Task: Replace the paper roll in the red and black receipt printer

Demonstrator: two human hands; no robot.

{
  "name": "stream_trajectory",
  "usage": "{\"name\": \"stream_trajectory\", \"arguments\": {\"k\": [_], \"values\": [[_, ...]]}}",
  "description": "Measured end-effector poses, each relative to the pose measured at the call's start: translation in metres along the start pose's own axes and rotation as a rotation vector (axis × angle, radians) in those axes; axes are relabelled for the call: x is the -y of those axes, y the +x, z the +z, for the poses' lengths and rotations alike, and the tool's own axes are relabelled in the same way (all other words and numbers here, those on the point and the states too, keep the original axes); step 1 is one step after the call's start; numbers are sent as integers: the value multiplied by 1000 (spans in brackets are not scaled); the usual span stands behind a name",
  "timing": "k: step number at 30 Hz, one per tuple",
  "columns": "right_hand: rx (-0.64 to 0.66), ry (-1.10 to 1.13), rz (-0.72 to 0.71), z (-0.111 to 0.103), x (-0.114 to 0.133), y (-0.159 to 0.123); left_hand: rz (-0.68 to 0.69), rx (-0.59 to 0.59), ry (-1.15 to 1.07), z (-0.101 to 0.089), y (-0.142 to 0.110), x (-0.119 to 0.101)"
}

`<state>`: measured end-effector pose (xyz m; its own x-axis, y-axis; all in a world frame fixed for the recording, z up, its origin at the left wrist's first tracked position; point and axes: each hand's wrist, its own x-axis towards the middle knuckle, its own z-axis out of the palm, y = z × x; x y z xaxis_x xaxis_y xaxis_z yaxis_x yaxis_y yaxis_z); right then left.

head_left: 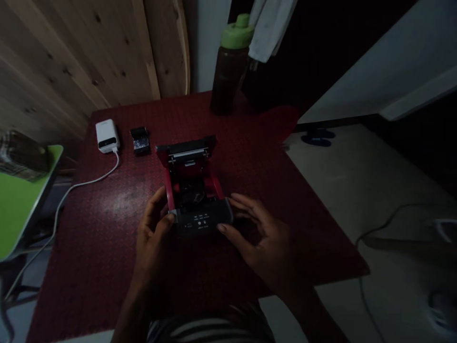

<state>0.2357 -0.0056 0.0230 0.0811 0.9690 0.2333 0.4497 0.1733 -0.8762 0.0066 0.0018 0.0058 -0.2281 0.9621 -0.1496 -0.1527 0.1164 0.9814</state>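
Red and black plastic makes up the small device (200, 209), which sits near the middle of the dark red bench (250, 166), its lid (187, 152) raised. The left hand (152, 238) grips its near left corner, thumb on top and fingers along the side; the right hand (264, 240) holds the near right corner, fingers bent narrowly against the edge. Uneven pressure from the two hands could twist or slide the device, and a knock might drop the lid onto a fingertip. Farther off lie a small black part (141, 141) and a white power bank (107, 131) with its cable (94, 180); a green-capped bottle (228, 71) stands beyond. Dim light obscures the device's inside and its printed markings (200, 222); the lower right fingers sink into shadow, and both forearms (134, 305) are cut off below.
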Motion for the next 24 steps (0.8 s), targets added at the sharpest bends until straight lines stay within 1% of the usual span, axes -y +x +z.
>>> {"name": "stream_trajectory", "arguments": {"k": [3,4,6,7,9,11,12,14,16,19,22,24], "values": [[-7,-62,-30,-7,6,10,43,67,-39,-3,1,2],[-18,-95,-67,-9,8,15,52,81,-48,-3,1,3],[-18,-157,-205,-11,13,29,62,89,-46,-2,0,3],[11,-183,-291,-9,15,38,67,83,-39,-1,-1,3],[123,-242,-455,-1,19,57,99,69,-27,1,-2,3],[273,-348,-547,11,25,76,138,60,-17,3,-3,3],[358,-415,-560,18,28,84,156,57,-11,4,-3,2],[522,-536,-541,31,35,99,166,54,6,4,-3,2],[626,-609,-498,42,39,109,163,51,26,4,-3,1],[656,-631,-476,51,37,119,155,62,51,2,-2,2],[697,-624,-530,52,30,127,168,68,61,0,-2,3],[739,-644,-556,50,31,131,172,61,73,-1,-2,4]]}}
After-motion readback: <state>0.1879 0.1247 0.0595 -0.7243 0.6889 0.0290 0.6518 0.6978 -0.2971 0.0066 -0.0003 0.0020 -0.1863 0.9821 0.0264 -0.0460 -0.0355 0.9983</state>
